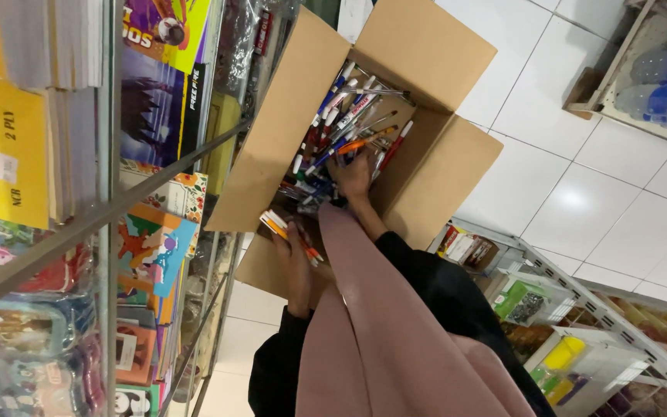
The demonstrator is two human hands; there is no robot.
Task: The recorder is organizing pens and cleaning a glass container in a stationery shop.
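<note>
An open cardboard box [426,54] on the white tiled floor holds a pile of several pens [349,116] in blue, red, white and orange. My right hand [354,176] is down inside the box, fingers curled among the pens beside an orange pen [351,145]; whether it grips one is hidden. My left hand [296,262] stays at the box's near flap, shut on a small bunch of orange and white pens [281,227]. Both arms wear black sleeves. A pink cloth [380,324] hangs between them.
A glass and metal display shelf [110,208] with colourful books and yellow paper pads stands on the left. A wire rack [580,309] with small packaged goods is at the lower right. A wooden crate with water bottles [665,85] sits at the upper right.
</note>
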